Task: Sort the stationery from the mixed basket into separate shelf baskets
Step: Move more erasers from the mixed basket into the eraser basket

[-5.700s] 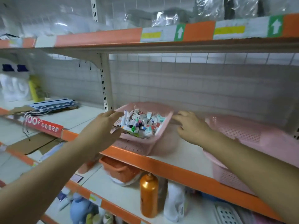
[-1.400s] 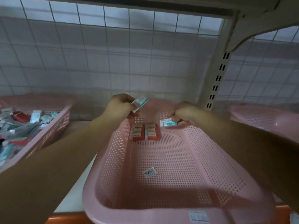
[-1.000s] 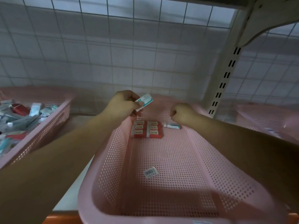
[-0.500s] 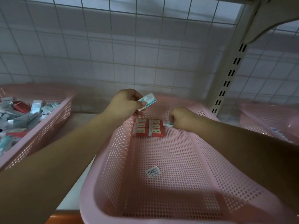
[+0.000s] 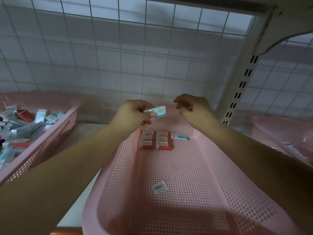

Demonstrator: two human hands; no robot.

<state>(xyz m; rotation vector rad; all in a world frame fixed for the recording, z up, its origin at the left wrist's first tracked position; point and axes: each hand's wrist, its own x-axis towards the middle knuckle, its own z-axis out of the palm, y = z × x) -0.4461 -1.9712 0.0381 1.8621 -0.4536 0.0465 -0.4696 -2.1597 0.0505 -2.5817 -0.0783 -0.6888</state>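
A teal-white eraser (image 5: 158, 111) tilts above pink basket (image 5: 118, 167) holding red erasers (image 5: 156, 139).

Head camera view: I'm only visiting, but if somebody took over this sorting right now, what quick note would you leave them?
Left hand: pinches a small teal-and-white box above the middle pink perforated plastic basket.
Right hand: empty, fingers loosely bent, above the same basket.
Done: six small red-and-white boxes lie in two columns at that basket's far end, with a second teal-and-white box beside them.
Left to do: set down the held box, then carry on. The mixed pink basket on the left is full of stationery.
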